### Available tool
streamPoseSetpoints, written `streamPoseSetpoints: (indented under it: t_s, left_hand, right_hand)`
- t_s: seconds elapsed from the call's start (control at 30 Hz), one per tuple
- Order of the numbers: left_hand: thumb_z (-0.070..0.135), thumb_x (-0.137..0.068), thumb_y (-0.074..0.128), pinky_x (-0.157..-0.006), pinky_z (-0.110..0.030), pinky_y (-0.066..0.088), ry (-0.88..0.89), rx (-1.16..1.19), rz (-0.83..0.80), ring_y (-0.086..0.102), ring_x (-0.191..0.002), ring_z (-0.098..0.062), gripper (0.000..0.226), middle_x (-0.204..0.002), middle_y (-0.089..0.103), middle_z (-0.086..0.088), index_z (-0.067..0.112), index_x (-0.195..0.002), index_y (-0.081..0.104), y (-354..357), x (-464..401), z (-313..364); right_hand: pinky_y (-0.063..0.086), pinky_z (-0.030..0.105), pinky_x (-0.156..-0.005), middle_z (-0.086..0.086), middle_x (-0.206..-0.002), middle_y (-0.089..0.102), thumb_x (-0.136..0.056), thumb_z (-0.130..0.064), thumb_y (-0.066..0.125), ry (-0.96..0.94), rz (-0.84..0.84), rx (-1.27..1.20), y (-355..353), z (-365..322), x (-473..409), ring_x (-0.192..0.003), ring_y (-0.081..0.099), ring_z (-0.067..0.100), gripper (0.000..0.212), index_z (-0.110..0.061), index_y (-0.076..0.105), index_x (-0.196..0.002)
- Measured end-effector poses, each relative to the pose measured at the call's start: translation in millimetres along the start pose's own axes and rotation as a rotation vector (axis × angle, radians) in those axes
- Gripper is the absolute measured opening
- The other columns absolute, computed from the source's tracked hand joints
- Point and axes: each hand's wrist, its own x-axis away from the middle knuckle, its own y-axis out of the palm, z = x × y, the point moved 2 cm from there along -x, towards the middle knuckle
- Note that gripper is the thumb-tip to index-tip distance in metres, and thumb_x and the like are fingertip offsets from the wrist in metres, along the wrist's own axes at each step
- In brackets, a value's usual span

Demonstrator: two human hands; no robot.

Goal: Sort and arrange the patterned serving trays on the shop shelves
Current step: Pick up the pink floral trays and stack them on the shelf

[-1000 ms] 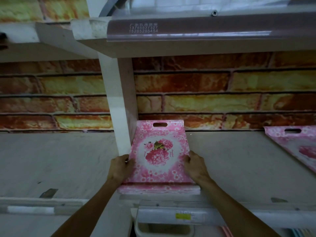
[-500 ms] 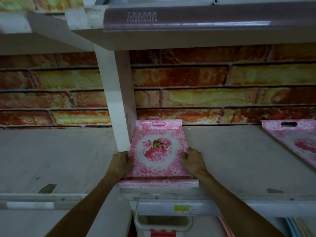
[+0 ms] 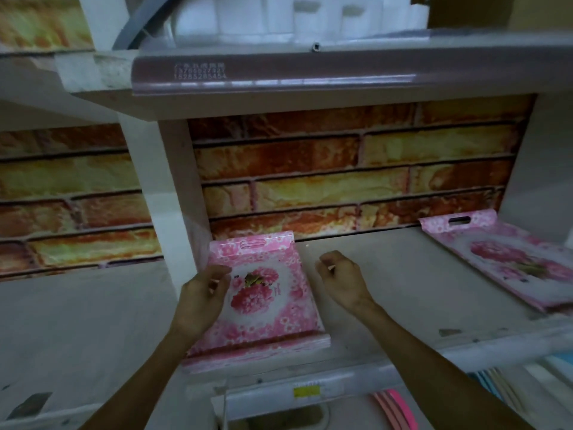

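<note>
A stack of pink floral serving trays (image 3: 266,308) lies flat on the grey shelf (image 3: 387,290), pushed against the white upright post (image 3: 167,200). My left hand (image 3: 201,299) hovers over the stack's left edge with fingers loosely curled and nothing held. Just right of the stack is my right hand (image 3: 341,277), lifted off the trays, fingers curled and empty. A second pile of the same pink trays (image 3: 508,262) lies at the shelf's far right, angled toward the back corner.
A brick-pattern wall (image 3: 341,169) backs the shelf. An upper shelf (image 3: 279,85) with white foam packing overhangs close above. Below the shelf front are a yellow price label (image 3: 306,391) and coloured flat items (image 3: 502,386) on a lower level.
Both hands have let go of the stack's sides and lifted away; the right hand has moved right off the trays. The camera has tilted up and moved closer.
</note>
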Motion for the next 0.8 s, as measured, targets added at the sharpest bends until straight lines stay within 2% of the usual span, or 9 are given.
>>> streamPoseSetpoints:
  t_s: [0.07,0.1,0.17,0.2,0.3,0.47,0.57,0.7,0.8]
  left_hand:
    - [0.021,-0.095,0.057,-0.061,-0.006,0.047,-0.015,0.175,-0.039,0.066,-0.071,-0.006,0.013,-0.091,0.071,0.003,0.021,-0.103,0.067,5,-3,16]
    - [0.021,-0.095,0.057,-0.061,-0.006,0.049,-0.023,0.278,-0.069,0.066,-0.068,-0.006,0.012,-0.090,0.071,0.004,0.025,-0.099,0.067,8,-4,24]
    - [0.018,-0.095,0.057,-0.061,-0.009,0.051,-0.028,0.437,-0.119,0.067,-0.068,-0.007,0.015,-0.088,0.072,0.004,0.029,-0.095,0.067,15,-2,40]
    - [0.017,-0.095,0.056,-0.059,-0.009,0.050,-0.018,0.472,-0.147,0.067,-0.067,-0.006,0.015,-0.087,0.072,0.002,0.026,-0.097,0.068,19,0,48]
    - [0.010,-0.097,0.053,-0.052,-0.015,0.050,-0.006,0.547,-0.225,0.064,-0.058,-0.005,0.015,-0.084,0.070,-0.009,0.014,-0.102,0.067,39,5,73]
    - [0.002,-0.097,0.051,-0.048,-0.024,0.048,-0.049,0.651,-0.324,0.061,-0.055,-0.015,0.019,-0.083,0.065,-0.014,0.010,-0.100,0.067,85,14,113]
    - [0.001,-0.096,0.050,-0.048,-0.024,0.048,-0.063,0.665,-0.380,0.062,-0.057,-0.017,0.020,-0.084,0.066,-0.013,0.010,-0.099,0.068,116,24,144]
    - [0.002,-0.096,0.051,-0.048,-0.025,0.050,-0.120,0.675,-0.414,0.062,-0.060,-0.023,0.018,-0.088,0.067,-0.015,0.007,-0.099,0.069,159,36,191]
    - [0.005,-0.097,0.051,-0.055,-0.032,0.054,-0.148,0.681,-0.447,0.064,-0.065,-0.026,0.019,-0.089,0.067,-0.015,0.010,-0.098,0.069,192,45,227]
  right_hand:
    - [0.039,0.007,-0.067,0.000,-0.097,0.068,-0.095,-0.026,0.057,-0.013,0.058,-0.036,-19,-1,2,-0.082,0.060,0.011,0.024,-0.010,0.065,-0.110]
    - [0.038,0.002,-0.060,-0.002,-0.091,0.066,-0.095,-0.026,0.057,-0.012,0.086,-0.047,-28,-1,4,-0.078,0.059,0.010,0.022,-0.011,0.066,-0.107]
    - [0.040,0.001,-0.060,-0.003,-0.085,0.065,-0.094,-0.025,0.057,-0.008,0.135,-0.068,-50,2,8,-0.075,0.059,0.011,0.017,-0.013,0.068,-0.101]
    - [0.043,0.005,-0.063,-0.002,-0.085,0.068,-0.094,-0.024,0.057,-0.002,0.153,-0.091,-60,4,11,-0.076,0.061,0.013,0.016,-0.014,0.068,-0.098]
    - [0.055,0.034,-0.080,0.004,-0.088,0.073,-0.093,-0.023,0.057,0.028,0.198,-0.148,-93,16,19,-0.083,0.068,0.021,0.015,-0.015,0.069,-0.094]
    - [0.057,0.045,-0.082,-0.001,-0.084,0.073,-0.093,-0.022,0.056,0.023,0.257,-0.167,-157,38,31,-0.083,0.069,0.021,0.016,-0.027,0.065,-0.081]
    - [0.057,0.042,-0.079,-0.005,-0.081,0.072,-0.094,-0.018,0.056,0.016,0.294,-0.170,-198,59,35,-0.080,0.069,0.021,0.016,-0.025,0.065,-0.083]
    - [0.050,0.025,-0.067,-0.006,-0.080,0.070,-0.095,-0.018,0.054,0.008,0.303,-0.108,-251,89,40,-0.074,0.066,0.009,0.014,-0.016,0.067,-0.090]
    - [0.053,0.030,-0.073,0.000,-0.083,0.074,-0.094,-0.021,0.053,0.009,0.304,-0.056,-288,112,43,-0.078,0.069,0.018,0.016,-0.017,0.067,-0.090]
